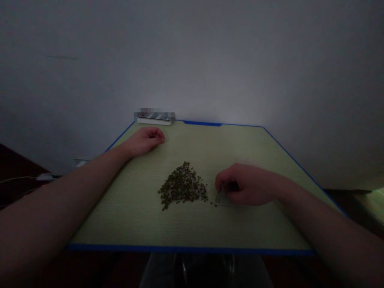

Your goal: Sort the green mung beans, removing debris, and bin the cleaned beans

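Note:
A pile of small dark greenish-brown grains (183, 185) lies spread on the pale wooden tabletop (186, 228); their exact kind is too small to tell. Just right of the pile, my right hand (244, 184) is closed, thumb and fingers pinching a thin, clear plastic-looking piece (221, 197) that touches the table. Much of that piece is hidden under the fingers. A few stray grains lie between it and the pile. My left hand (147, 141) rests on the far left of the table, fingers loosely curled in, with nothing visible in them.
Blue edging (192, 249) runs around the tabletop. At the back left corner sits a white-edged flat object (154, 121), partly blurred out. A grey wall (198, 60) rises behind the table. Cables and a white plug (45, 176) show at the left. Below the front edge is a dark, shiny rounded object (204, 270).

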### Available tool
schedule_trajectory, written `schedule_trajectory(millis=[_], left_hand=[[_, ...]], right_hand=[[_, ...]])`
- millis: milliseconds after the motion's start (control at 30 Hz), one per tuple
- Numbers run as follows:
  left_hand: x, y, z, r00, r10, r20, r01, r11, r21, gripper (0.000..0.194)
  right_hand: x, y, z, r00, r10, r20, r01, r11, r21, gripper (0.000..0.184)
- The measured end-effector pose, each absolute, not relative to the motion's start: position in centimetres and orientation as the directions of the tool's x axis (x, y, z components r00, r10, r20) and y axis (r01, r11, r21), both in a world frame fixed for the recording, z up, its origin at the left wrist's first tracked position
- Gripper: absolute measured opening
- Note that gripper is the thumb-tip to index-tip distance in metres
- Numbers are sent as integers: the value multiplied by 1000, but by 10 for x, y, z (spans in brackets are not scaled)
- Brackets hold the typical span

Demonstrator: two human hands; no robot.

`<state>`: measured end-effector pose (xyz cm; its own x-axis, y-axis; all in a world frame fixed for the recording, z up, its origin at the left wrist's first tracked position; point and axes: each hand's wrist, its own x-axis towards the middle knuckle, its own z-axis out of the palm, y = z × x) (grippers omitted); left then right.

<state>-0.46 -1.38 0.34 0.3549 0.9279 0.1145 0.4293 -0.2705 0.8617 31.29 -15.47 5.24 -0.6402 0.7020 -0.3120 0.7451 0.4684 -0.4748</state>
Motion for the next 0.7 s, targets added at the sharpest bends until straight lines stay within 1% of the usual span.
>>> schedule_trajectory(millis=[167, 333, 533, 700], left_hand=[[-5, -14, 5, 353, 931, 98, 442, -258, 859, 17], [-5, -14, 4, 349, 932, 95, 447, -255, 857, 17], [-3, -16, 6, 345, 934, 89, 454, -250, 855, 17], [-4, -16, 6, 340, 936, 91, 462, -250, 851, 17]], right_hand=[[310, -158, 53, -640, 706, -303, 745, 473, -470, 32], [310, -158, 52, -603, 743, -291, 772, 451, -449, 32], [306, -159, 50, -598, 757, -264, 768, 446, -460, 29], [304, -159, 50, -565, 794, -226, 789, 439, -430, 28]])
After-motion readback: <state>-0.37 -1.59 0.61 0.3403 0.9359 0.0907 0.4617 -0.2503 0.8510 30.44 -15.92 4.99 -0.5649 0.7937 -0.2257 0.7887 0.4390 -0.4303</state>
